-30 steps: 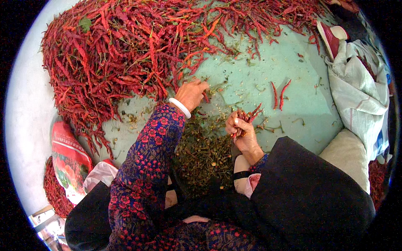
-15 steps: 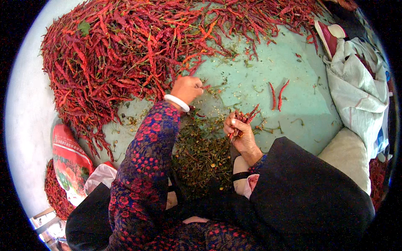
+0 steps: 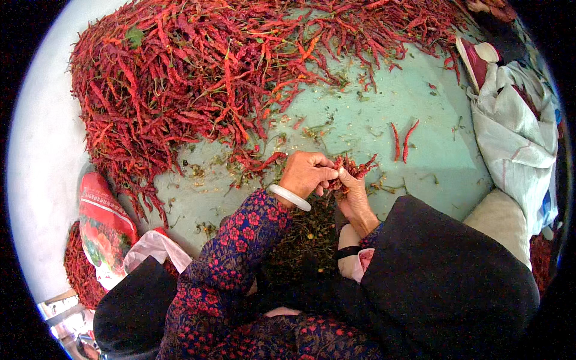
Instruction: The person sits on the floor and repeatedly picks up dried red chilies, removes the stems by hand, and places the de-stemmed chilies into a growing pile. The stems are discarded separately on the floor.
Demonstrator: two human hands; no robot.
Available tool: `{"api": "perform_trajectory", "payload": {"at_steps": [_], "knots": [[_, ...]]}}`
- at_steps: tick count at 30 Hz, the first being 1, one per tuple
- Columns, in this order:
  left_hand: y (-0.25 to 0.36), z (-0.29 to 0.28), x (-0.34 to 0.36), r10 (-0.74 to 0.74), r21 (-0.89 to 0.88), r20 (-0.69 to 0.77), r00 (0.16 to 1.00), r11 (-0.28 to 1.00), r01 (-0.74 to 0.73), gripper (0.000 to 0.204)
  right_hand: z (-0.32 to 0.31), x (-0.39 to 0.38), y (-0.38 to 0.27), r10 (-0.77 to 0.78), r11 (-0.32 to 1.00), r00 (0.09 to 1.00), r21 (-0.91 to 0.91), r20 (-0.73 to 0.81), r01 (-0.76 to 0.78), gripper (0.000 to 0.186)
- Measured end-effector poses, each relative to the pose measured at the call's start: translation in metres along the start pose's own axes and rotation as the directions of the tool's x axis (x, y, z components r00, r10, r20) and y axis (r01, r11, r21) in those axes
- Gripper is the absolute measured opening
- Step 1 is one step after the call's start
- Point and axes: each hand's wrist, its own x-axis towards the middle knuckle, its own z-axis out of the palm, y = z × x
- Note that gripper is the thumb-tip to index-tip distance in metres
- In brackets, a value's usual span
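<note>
My right hand (image 3: 356, 199) is closed round a small bunch of dried red chili peppers (image 3: 365, 168), whose tips stick out to the upper right. Against that bunch, my left hand (image 3: 306, 175) pinches with thumb and forefinger at a chili end, close to my right thumb; the fingers partly hide what lies between them. A white bangle circles the left wrist. Beneath both hands lies a dark heap of stems and bits (image 3: 303, 240), partly covered by my left sleeve.
A large pile of red chilies (image 3: 174, 84) fills the far left. Two loose chilies (image 3: 396, 142) lie on the pale green floor (image 3: 441, 150). A printed red bag (image 3: 105, 222) stands at left, a white woven sack (image 3: 510, 120) at right. Another person's shoe (image 3: 474, 60) shows at upper right.
My left hand has come back from the pile's edge, rightward and nearer, to meet the bunch in my right hand. The right hand has stayed nearly in place.
</note>
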Motion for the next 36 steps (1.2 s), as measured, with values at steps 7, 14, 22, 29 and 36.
{"api": "perform_trajectory", "payload": {"at_steps": [7, 14, 22, 29, 36], "knots": [[-0.010, -0.023, 0.005, -0.182, -0.415, 0.086, 0.980, 0.887, 0.201, 0.014, -0.013, 0.013, 0.008, 0.033, 0.999, 0.999, 0.014, -0.017, -0.033, 0.011], [-0.007, -0.045, 0.008, -0.152, -0.457, 0.162, 0.975, 0.864, 0.211, 0.010, -0.014, 0.014, 0.006, 0.066, 0.995, 0.998, 0.078, 0.002, -0.066, 0.012], [-0.003, -0.045, 0.005, -0.146, -0.452, 0.196, 0.970, 0.864, 0.222, 0.009, -0.013, 0.011, 0.003, 0.071, 0.997, 0.995, -0.026, 0.071, -0.069, 0.010], [0.001, -0.037, 0.003, -0.147, -0.416, 0.173, 0.974, 0.886, 0.207, 0.010, -0.015, 0.012, 0.005, 0.068, 0.997, 0.995, 0.020, 0.076, -0.069, 0.014], [-0.023, -0.009, 0.002, 0.334, 0.358, -0.084, 0.939, 0.889, -0.285, 0.016, 0.000, 0.005, 0.007, 0.026, 1.000, 1.000, -0.007, 0.005, -0.026, 0.022]]}}
